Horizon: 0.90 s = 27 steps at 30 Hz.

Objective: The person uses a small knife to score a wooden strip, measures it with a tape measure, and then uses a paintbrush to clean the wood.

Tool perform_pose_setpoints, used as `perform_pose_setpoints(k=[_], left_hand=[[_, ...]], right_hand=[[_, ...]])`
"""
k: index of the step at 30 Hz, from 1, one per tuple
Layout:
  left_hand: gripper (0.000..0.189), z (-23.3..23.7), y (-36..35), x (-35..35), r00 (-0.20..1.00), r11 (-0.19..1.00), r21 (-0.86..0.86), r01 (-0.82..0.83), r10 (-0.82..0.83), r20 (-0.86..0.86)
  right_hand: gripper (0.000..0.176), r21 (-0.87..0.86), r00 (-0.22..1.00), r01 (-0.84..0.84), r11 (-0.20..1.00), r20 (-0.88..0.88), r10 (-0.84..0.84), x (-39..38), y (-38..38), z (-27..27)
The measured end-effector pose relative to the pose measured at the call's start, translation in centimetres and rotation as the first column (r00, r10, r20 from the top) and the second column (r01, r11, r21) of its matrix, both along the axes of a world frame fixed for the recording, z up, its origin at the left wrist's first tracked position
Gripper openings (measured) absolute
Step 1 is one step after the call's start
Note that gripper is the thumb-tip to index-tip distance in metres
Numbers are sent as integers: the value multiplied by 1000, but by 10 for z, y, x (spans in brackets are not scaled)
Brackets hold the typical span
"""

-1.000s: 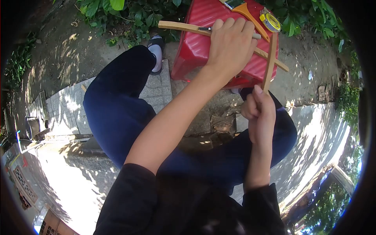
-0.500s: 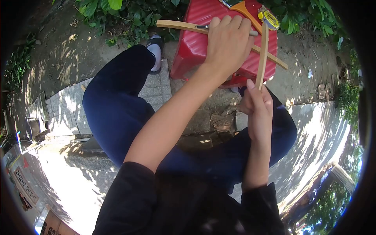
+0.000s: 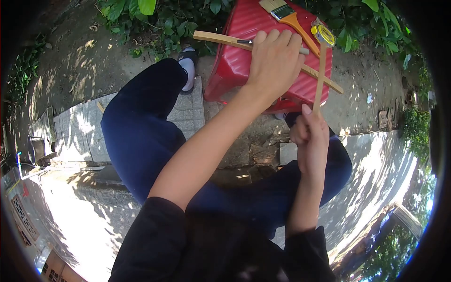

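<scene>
My left hand (image 3: 276, 63) presses down over a red ridged plastic stool (image 3: 237, 63), its fingers curled round a long wooden strip (image 3: 211, 36) that lies across the seat. Under the same hand is a slim pen-like tool (image 3: 244, 42), its dark tip at the left and its greyish end at the right; the middle is hidden. Lower right, my right hand (image 3: 311, 138) is closed on the near end of a second thin wooden strip (image 3: 320, 77). That strip points away from me, crossing above the first one, its far end beside a yellow tape measure (image 3: 323, 35).
An orange-handled paintbrush (image 3: 292, 21) lies on the stool's far side. Leafy plants (image 3: 174, 21) grow behind it. My bent legs (image 3: 141, 122) flank the stool, with paving (image 3: 188, 108) and bare soil (image 3: 357, 89) underneath.
The view has shifted, so the stool sits slightly lower and more of the paintbrush shows. The right-hand strip has turned slightly and shows a thinner side. Both hands keep their holds.
</scene>
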<state>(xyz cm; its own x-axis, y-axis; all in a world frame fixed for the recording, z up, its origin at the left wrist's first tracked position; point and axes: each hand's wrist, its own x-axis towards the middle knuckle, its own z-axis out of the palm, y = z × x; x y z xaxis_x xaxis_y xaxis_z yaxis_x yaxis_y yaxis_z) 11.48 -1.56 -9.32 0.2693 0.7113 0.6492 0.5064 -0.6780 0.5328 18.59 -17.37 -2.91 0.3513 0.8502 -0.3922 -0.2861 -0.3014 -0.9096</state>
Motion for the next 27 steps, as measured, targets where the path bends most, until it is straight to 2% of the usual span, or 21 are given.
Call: perform_pose_setpoints(k=[1, 3, 4, 5, 6, 7, 9, 11, 13, 16, 19, 22, 23, 24, 27], left_hand=[[15, -1, 0, -2, 1000, 1000, 0, -7, 7, 2], [15, -3, -2, -4, 1000, 1000, 12, -20, 20, 6], [15, -1, -1, -3, 1000, 1000, 25, -16, 15, 12], [15, 1, 0, -1, 1000, 1000, 3, -8, 8, 2], [15, 2, -1, -2, 1000, 1000, -22, -5, 5, -7], [15, 2, -2, -4, 1000, 999, -53, -4, 3, -20], [15, 1, -2, -4, 1000, 1000, -19, -12, 11, -22], [16, -1, -4, -6, 999, 999, 12, 32, -32, -40], [17, -1, -9, -4, 991, 991, 53, 125, -121, -60], [20, -3, -23, 0, 962, 965, 53, 256, -248, -118], [21, -7, -31, 4, 943, 945, 33, 325, -321, -92], [26, -6, -33, 9, 930, 927, 68, 368, -367, -31], [28, -5, -34, 11, 928, 926, 53, 373, -372, -30], [30, 0, -36, 10, 925, 925, 37, 379, -378, -31], [37, 12, -31, 4, 930, 933, 5, 360, -359, -75]], right_hand=[[26, 182, 989, 142, 973, -54, -135, 10, 2, -4], [28, 346, 943, 324, 880, -190, -273, 11, 3, -6], [29, 179, 982, 185, 966, -76, -174, 4, 1, -5], [30, -3, 999, 50, 999, 21, -50, -4, 1, -2], [31, -156, 985, -144, 977, 72, 156, -3, -1, -3], [31, -21, 998, -29, 999, 58, 30, -1, -1, -2], [31, 226, 980, 199, 954, -29, -197, 12, 1, 2], [32, 353, 957, 291, 889, -119, -266, 36, -4, 5], [31, 292, 925, 378, 878, -156, -347, 41, -5, 5], [31, 169, 895, 338, 926, -362, -261, 38, -6, 1], [30, 164, 913, 262, 951, -360, -190, 28, -2, 0], [26, 175, 973, 226, 958, -94, -213, 19, -3, -3], [23, 192, 972, 232, 954, 1, -237, 16, -2, -3], [17, 180, 966, 249, 952, 24, -257, 15, -4, -1], [15, 153, 937, 215, 965, 245, -248, 10, -6, 4]])
